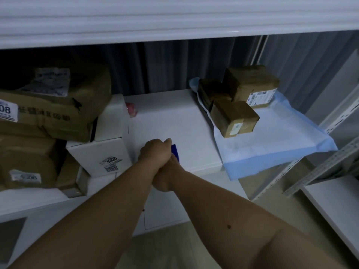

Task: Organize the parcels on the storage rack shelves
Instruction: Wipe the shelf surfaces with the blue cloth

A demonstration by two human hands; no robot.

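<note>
Three brown parcels (236, 100), two hands (161, 162) together.

Both forearms are bare from the lower edge of the view up to the wrists, with no sleeve, cuff, watch, band or glove on either. The left hand (155, 150) and the right hand (165, 177) are bare too, and no ring shows on the parts in view. The right forearm carries a small dark mole on its upper surface, about midway along. A tiny dark spot sits on the inner edge of the left forearm.
</note>
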